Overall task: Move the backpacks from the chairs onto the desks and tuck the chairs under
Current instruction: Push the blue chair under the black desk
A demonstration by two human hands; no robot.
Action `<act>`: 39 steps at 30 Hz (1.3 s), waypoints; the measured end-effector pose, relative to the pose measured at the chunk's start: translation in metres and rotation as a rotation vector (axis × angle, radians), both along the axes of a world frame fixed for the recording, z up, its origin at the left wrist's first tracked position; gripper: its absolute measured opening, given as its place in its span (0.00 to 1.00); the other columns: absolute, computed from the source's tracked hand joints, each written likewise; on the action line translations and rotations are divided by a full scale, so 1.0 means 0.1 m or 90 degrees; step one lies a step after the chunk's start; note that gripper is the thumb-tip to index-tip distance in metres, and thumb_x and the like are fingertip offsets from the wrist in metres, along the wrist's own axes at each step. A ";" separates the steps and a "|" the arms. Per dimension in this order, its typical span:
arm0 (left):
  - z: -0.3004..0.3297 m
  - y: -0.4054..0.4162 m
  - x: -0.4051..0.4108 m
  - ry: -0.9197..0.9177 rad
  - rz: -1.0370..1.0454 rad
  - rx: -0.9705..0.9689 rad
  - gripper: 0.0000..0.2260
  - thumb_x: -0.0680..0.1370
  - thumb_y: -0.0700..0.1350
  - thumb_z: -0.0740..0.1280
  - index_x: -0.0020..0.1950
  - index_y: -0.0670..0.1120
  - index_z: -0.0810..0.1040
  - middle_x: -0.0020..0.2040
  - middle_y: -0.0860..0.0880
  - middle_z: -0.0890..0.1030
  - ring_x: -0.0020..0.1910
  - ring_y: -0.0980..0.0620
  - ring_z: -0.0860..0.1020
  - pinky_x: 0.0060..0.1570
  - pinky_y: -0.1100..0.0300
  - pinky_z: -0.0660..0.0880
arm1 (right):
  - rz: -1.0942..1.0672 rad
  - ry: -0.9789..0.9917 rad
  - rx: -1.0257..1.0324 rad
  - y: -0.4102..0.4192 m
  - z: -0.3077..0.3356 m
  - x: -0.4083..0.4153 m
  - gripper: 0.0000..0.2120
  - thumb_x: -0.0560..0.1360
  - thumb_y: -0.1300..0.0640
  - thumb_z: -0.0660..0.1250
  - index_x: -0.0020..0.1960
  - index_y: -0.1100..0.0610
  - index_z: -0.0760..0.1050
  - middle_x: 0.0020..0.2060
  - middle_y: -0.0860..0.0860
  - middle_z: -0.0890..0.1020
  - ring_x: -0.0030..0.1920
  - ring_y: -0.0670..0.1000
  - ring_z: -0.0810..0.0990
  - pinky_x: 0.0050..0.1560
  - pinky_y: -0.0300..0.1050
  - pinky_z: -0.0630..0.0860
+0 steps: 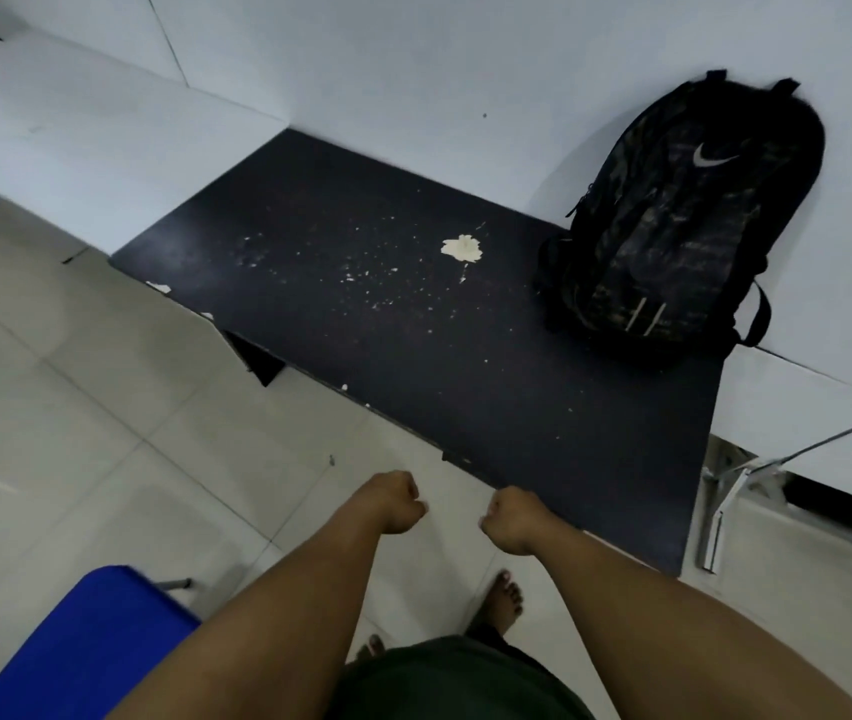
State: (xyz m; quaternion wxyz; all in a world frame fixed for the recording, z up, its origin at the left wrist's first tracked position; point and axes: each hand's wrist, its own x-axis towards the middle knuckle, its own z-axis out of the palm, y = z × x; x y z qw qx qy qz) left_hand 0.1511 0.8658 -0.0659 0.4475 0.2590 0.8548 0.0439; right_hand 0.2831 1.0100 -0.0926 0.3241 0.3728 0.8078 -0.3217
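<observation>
Head view: black camouflage backpack [683, 220] stands on the dark desk [361, 304]; both hands' fingers curled, holding nothing.

One brand mark can be made out, and no words or numbers. A pale grey Nike swoosh [715, 157] is printed on the upper front panel of a dark, camouflage-patterned backpack [673, 226]. The swoosh is a logo only; there is no lettering beside it. The backpack stands upright at the far right corner of a dark desk [361, 314], leaning back against the white wall behind it. Low on the front of the backpack are two short pale slanted stripes [647, 317], side by side; these are plain marks, not letters. Nothing else in view carries readable text, a label or a sign.
</observation>
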 end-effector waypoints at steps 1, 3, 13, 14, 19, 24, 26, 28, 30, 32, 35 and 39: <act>0.00 -0.15 -0.01 0.000 0.000 0.005 0.21 0.81 0.53 0.63 0.71 0.45 0.71 0.69 0.44 0.72 0.65 0.45 0.73 0.65 0.54 0.71 | -0.004 0.006 -0.005 -0.18 0.00 -0.03 0.17 0.79 0.48 0.63 0.60 0.60 0.76 0.61 0.56 0.79 0.59 0.56 0.78 0.56 0.44 0.76; -0.02 -0.43 -0.01 -0.006 0.003 0.001 0.21 0.81 0.53 0.63 0.70 0.45 0.71 0.69 0.44 0.73 0.65 0.45 0.73 0.65 0.54 0.71 | -0.009 0.024 -0.020 -0.53 -0.02 -0.10 0.14 0.78 0.49 0.64 0.57 0.59 0.76 0.59 0.56 0.80 0.57 0.55 0.79 0.49 0.41 0.73; -0.26 -1.71 0.14 -0.033 -0.023 -0.060 0.23 0.81 0.54 0.62 0.72 0.44 0.69 0.72 0.45 0.70 0.68 0.46 0.70 0.65 0.56 0.68 | -0.031 0.023 -0.055 -1.64 -0.22 0.19 0.14 0.78 0.51 0.65 0.57 0.59 0.77 0.55 0.54 0.80 0.54 0.54 0.79 0.49 0.40 0.72; -0.27 -1.83 0.16 -0.035 -0.021 -0.067 0.23 0.81 0.54 0.61 0.73 0.44 0.68 0.72 0.45 0.69 0.69 0.46 0.70 0.65 0.56 0.67 | -0.029 0.017 -0.054 -1.72 -0.24 0.25 0.12 0.78 0.51 0.64 0.55 0.59 0.77 0.55 0.54 0.81 0.54 0.53 0.79 0.49 0.40 0.73; -0.31 -2.25 0.28 -0.042 0.018 -0.071 0.24 0.82 0.53 0.60 0.74 0.41 0.67 0.72 0.43 0.69 0.69 0.46 0.69 0.66 0.57 0.67 | 0.000 -0.009 -0.051 -2.03 -0.31 0.52 0.11 0.79 0.51 0.63 0.53 0.59 0.75 0.55 0.55 0.81 0.54 0.53 0.79 0.52 0.42 0.76; -0.30 -2.51 0.62 -0.047 0.061 -0.032 0.22 0.82 0.53 0.60 0.71 0.41 0.70 0.70 0.43 0.71 0.67 0.46 0.71 0.65 0.57 0.69 | 0.028 0.023 -0.039 -2.39 -0.27 0.68 0.15 0.79 0.51 0.63 0.58 0.61 0.77 0.56 0.55 0.81 0.56 0.54 0.79 0.51 0.41 0.74; -0.30 -2.58 0.76 -0.046 0.069 -0.013 0.22 0.82 0.53 0.61 0.71 0.41 0.71 0.70 0.43 0.72 0.67 0.46 0.71 0.64 0.57 0.69 | 0.040 0.037 -0.033 -2.52 -0.25 0.73 0.15 0.79 0.51 0.63 0.56 0.62 0.78 0.55 0.55 0.81 0.57 0.55 0.79 0.52 0.42 0.75; -0.29 -2.67 0.92 -0.044 0.079 0.005 0.22 0.81 0.54 0.61 0.70 0.42 0.72 0.70 0.44 0.72 0.67 0.46 0.71 0.63 0.58 0.69 | 0.052 0.041 -0.019 -2.65 -0.22 0.83 0.16 0.79 0.50 0.63 0.55 0.62 0.79 0.54 0.56 0.82 0.57 0.56 0.79 0.54 0.44 0.76; -0.27 -2.84 1.12 -0.047 0.088 0.016 0.21 0.81 0.54 0.62 0.69 0.42 0.73 0.69 0.44 0.73 0.66 0.46 0.72 0.61 0.58 0.70 | 0.064 0.042 -0.003 -2.84 -0.20 0.99 0.15 0.78 0.50 0.63 0.55 0.62 0.79 0.55 0.56 0.82 0.57 0.56 0.79 0.55 0.45 0.77; -0.27 -3.00 1.29 -0.049 0.096 0.019 0.20 0.81 0.53 0.63 0.68 0.42 0.73 0.68 0.44 0.74 0.65 0.46 0.73 0.60 0.58 0.71 | 0.076 0.032 0.004 -2.98 -0.18 1.13 0.15 0.78 0.51 0.63 0.54 0.61 0.79 0.54 0.56 0.82 0.55 0.56 0.79 0.54 0.45 0.77; -0.24 -3.39 1.55 -0.060 0.103 0.000 0.21 0.80 0.53 0.64 0.68 0.43 0.73 0.67 0.45 0.74 0.64 0.47 0.74 0.60 0.58 0.72 | 0.077 0.031 0.002 -3.28 -0.15 1.35 0.14 0.78 0.51 0.64 0.53 0.61 0.78 0.53 0.56 0.82 0.54 0.55 0.79 0.50 0.44 0.75; -0.16 -3.91 1.72 -0.056 0.126 -0.018 0.20 0.80 0.53 0.63 0.67 0.43 0.73 0.65 0.46 0.76 0.62 0.47 0.75 0.61 0.56 0.73 | 0.091 0.035 0.012 -3.68 -0.04 1.49 0.15 0.78 0.50 0.63 0.55 0.61 0.77 0.55 0.56 0.81 0.56 0.56 0.78 0.53 0.45 0.76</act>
